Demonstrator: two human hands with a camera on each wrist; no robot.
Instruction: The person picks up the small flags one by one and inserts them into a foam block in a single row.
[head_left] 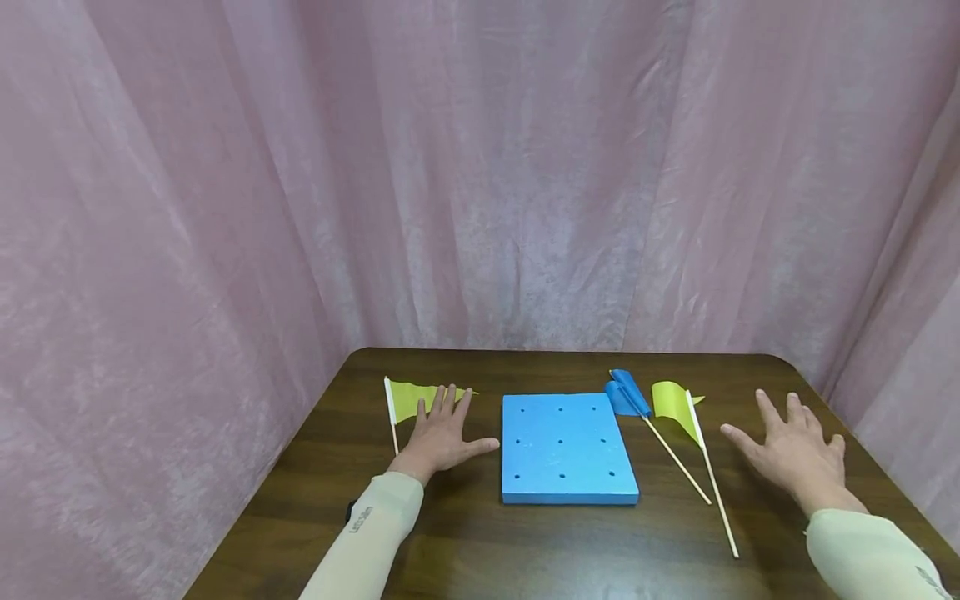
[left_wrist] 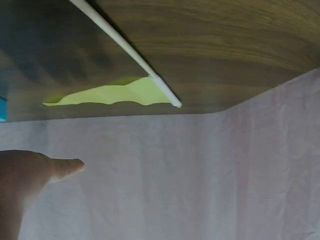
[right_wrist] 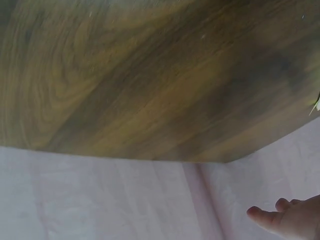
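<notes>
My left hand (head_left: pixel 441 440), fingers spread, is over the left side of the table and holds nothing. In the head view it overlaps a yellow-green pennant flag (head_left: pixel 408 402) on a white stick, hiding part of both. To its right lies a light blue board (head_left: pixel 566 446) with rows of small holes. My right hand (head_left: pixel 798 454) is spread out too, at the right side, with nothing in it. Left of that hand lies a second yellow-green flag (head_left: pixel 675 407), its stick slanting toward the front. Between this flag and the board is a blue flag (head_left: pixel 630 393), its cloth partly rolled.
The dark wooden table (head_left: pixel 465 542) has rounded far corners. Pink curtains (head_left: pixel 495 183) hang behind it and along both sides. Pale sleeves (head_left: pixel 375 533) cover both forearms.
</notes>
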